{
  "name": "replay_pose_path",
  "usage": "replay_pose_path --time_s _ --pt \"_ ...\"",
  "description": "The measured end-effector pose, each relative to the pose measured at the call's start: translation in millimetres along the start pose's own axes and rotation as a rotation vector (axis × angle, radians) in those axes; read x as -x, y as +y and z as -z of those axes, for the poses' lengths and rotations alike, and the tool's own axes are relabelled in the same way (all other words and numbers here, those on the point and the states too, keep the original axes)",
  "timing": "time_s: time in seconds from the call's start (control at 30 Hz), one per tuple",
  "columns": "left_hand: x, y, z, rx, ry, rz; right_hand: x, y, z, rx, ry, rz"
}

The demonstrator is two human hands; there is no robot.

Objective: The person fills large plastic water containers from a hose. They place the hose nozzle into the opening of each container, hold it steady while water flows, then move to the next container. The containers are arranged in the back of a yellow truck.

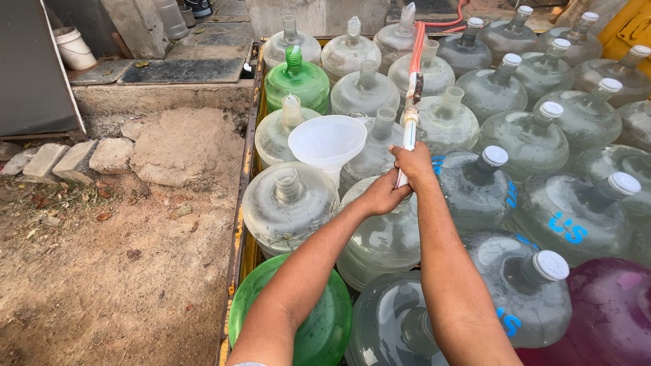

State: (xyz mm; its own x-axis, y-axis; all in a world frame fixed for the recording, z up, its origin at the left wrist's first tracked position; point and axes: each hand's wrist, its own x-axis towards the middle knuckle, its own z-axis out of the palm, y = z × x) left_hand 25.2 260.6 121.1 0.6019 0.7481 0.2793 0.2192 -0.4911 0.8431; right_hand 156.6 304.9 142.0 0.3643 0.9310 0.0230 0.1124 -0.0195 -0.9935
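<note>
Both hands close around the thin end of a hose [411, 118]: the left hand [385, 194] grips it lower, the right hand [413, 164] just above, fingers pressed tightly on it. Just left of the grip a white funnel [327, 141] sits in the neck of a clear water jug [371, 157]. Under the grip stands another open clear jug [381, 234], and capped jugs [529, 139] stand right of it

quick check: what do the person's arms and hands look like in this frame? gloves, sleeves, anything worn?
Both arms are bare from above the elbow down. No gloves on the left hand or right hand. No watch, ring or band shows on either wrist. A sliver of light grey sleeve shows at the bottom edge on the left arm.
</note>
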Motion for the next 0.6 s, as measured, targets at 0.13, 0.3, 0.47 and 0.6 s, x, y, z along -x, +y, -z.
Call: replay_pose_path --time_s 0.13,0.3,0.47,0.6 --pt "0.7 0.4 -0.1 0.012 -0.007 0.018 -1.0 1.4 0.9 -0.030 -0.023 0.020" --pt "0.2 -1.6 -0.3 -0.015 0.009 -0.006 -2.1 2.0 -0.1 -0.011 -0.010 0.015" --pt "0.8 -3.0 -1.0 0.014 0.001 -0.004 -2.2 3.0 0.3 -0.015 -0.020 0.018" --pt "0.7 -2.6 -0.9 0.028 0.005 -0.007 -2.8 3.8 0.4 -0.026 -0.036 0.045"
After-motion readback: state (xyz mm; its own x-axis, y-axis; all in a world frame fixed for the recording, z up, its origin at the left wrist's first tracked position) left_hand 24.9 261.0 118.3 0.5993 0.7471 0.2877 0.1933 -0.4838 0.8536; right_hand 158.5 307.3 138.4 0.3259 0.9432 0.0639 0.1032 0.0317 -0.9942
